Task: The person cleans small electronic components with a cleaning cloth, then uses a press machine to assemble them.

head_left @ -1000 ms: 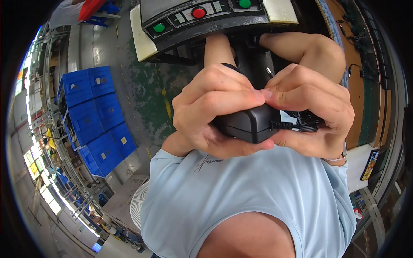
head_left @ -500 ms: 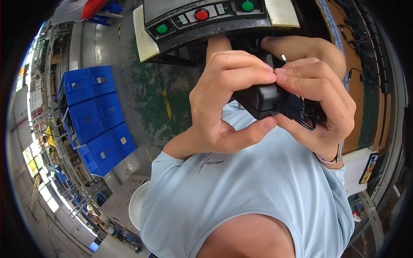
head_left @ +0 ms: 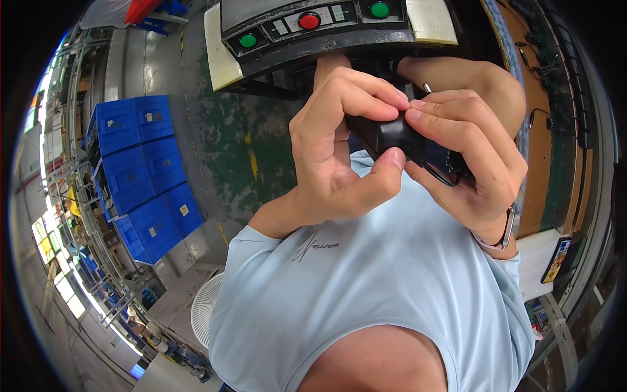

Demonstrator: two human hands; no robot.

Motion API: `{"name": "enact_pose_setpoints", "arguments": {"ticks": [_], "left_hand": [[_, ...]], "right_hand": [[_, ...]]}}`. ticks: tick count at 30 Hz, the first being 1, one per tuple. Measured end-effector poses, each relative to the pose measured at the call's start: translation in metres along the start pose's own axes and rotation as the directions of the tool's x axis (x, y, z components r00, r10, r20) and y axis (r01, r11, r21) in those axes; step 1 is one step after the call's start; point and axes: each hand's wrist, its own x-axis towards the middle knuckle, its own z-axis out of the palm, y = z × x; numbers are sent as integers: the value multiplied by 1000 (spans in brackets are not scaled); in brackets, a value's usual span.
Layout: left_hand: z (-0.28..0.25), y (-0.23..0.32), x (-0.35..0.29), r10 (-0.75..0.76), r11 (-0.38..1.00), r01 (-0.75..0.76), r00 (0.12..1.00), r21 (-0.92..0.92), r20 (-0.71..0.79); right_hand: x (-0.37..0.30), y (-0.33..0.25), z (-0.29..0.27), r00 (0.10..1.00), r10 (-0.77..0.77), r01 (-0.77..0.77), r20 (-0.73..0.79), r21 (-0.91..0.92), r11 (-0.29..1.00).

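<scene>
Left hand (head_left: pixel 339 150) and right hand (head_left: pixel 467 153) are pinching a small black device (head_left: pixel 388 134); its dangling cable (head_left: pixel 439 175) is risking a snag.

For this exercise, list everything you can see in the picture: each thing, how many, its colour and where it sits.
Small boxy device: one, black, held between both hands at upper centre.
Push buttons: three, one red between two green, on the grey control panel along the top.
Crates: several, blue, stacked at left.
Fan: one, white, lower left.
Left hand: grips the device.
Right hand: grips the device, wristband on.
</scene>
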Motion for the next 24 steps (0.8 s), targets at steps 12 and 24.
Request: {"name": "enact_pose_setpoints", "arguments": {"ticks": [12,24], "left_hand": [[-4,3,-2,-159,986,157,987,59,19],[-22,-1,-4,-118,981,86,976,176,182]], "right_hand": [[-4,1,4,988,153,-153,-16,23,988],[-3,5,10,980,185,-169,-74,181,969]]}}
